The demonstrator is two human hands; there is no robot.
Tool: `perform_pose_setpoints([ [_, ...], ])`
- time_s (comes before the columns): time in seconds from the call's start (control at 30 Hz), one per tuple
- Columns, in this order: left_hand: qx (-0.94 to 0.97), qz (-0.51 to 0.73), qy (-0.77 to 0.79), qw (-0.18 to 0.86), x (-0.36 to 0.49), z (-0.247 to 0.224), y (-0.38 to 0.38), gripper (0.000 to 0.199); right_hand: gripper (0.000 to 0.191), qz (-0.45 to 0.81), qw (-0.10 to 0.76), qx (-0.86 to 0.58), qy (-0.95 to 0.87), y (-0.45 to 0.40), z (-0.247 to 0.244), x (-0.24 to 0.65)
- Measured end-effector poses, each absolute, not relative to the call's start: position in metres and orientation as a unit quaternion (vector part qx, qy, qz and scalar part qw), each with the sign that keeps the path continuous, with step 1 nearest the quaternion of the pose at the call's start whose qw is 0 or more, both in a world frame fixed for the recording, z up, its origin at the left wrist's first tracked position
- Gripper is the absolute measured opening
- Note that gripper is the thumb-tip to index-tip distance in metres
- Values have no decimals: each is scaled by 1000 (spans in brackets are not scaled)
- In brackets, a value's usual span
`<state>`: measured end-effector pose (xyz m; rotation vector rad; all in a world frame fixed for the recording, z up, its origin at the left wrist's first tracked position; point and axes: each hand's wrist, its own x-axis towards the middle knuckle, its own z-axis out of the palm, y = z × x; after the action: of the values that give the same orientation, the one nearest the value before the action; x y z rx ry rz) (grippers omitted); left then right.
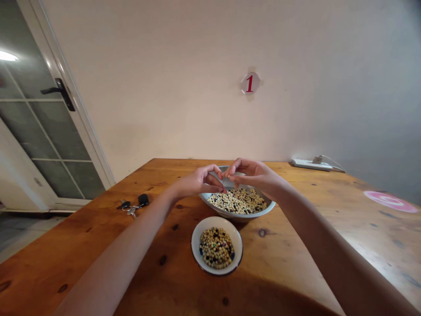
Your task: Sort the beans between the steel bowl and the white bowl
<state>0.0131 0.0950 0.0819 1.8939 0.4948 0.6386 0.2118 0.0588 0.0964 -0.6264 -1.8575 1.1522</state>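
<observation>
My left hand point(206, 179) and my right hand point(251, 174) meet above a large metal bowl point(237, 216). In that bowl lies a heap of small beads point(238, 201), mostly cream with dark ones mixed in. My right thumb and forefinger pinch a tiny pale bead point(228, 176). The left fingers are curled in close beside it, fingertips nearly touching the right ones; what they hold is too small to make out. Nearer to me stands a white dark-rimmed bowl point(196, 245) holding more cream and dark beads point(217, 248), a few of them coloured.
A bunch of keys point(133, 207) with black fobs lies left on the wooden table point(164, 281). At the back right are a power strip point(311, 164) and its plug. A pink round sticker point(390, 201) is on the right side. The wall bears a number sign point(250, 83).
</observation>
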Motion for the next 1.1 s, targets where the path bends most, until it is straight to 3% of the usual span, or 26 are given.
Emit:
perform_pose_setpoints([
  [0.3, 788, 270, 187, 521, 14, 80, 96, 30, 18, 486, 418, -258, -723, 58, 94, 210],
  [0.83, 837, 251, 156, 460, 11, 80, 96, 9, 16, 487, 427, -245, -722, 59, 94, 210],
  [1.1, 872, 196, 156, 421, 10, 83, 94, 21, 18, 481, 422, -257, -724, 59, 94, 210],
])
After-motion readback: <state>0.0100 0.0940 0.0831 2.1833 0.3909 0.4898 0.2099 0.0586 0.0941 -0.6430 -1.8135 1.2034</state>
